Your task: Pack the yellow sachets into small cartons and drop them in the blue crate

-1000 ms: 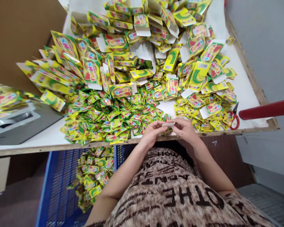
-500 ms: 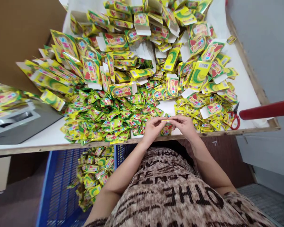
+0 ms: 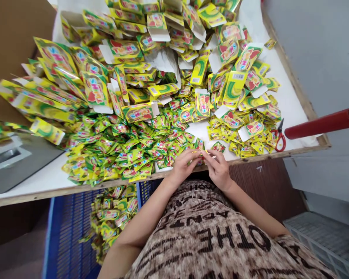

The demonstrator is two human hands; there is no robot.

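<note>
At the table's front edge, my left hand (image 3: 185, 164) and my right hand (image 3: 217, 167) meet with fingertips pinched together. Between them is a small yellow, green and red packet (image 3: 203, 155), mostly covered by the fingers. Just beyond lie two loose green sachets, one upright-looking sachet (image 3: 199, 144) and a flat sachet (image 3: 218, 147) by my right fingers. A heap of small green sachets (image 3: 128, 143) spreads to the left of my left hand. Smaller yellow sachets (image 3: 251, 149) lie to the right of my right hand.
Yellow-green printed cardboard boxes (image 3: 202, 102), many with flaps open, pile up at the back. Red-handled scissors (image 3: 280, 141) lie at the right edge near a red pole (image 3: 322, 122). A blue crate (image 3: 71, 228) with filled packs (image 3: 113, 213) stands below the table. A brown carton (image 3: 20, 46) stands left.
The view has shifted, so the table appears further left. My hands have drawn slightly lower, and the packet between them shows less. A loose green sachet now shows beside my right fingers.
</note>
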